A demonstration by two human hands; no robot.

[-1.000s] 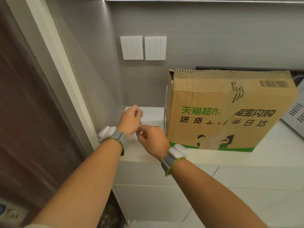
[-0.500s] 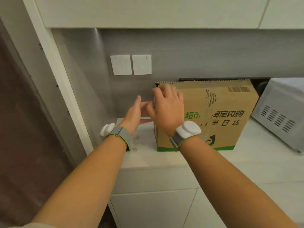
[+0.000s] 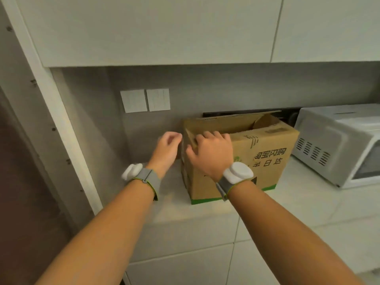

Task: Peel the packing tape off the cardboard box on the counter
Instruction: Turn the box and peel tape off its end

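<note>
Where the pale surface (image 3: 308,204) meets its left end and back wall, the cardboard box (image 3: 242,165) stands upright, top flaps open. Right hand (image 3: 213,153) rests on the box's upper left corner, fingers curled over the rim, holding it. Left hand (image 3: 167,150) sits just beside the box's left side, fingers curled; its grip's contents cannot be told. Microwave (image 3: 337,145) stands toward the right edge.

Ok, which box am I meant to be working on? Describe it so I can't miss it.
Find the white counter under the wall cupboards, with a white microwave at its right. Left of the microwave, below the two wall switches, stands the cardboard box. It is the only brown thing there, open-topped, with dark print and a green bottom stripe.
</note>
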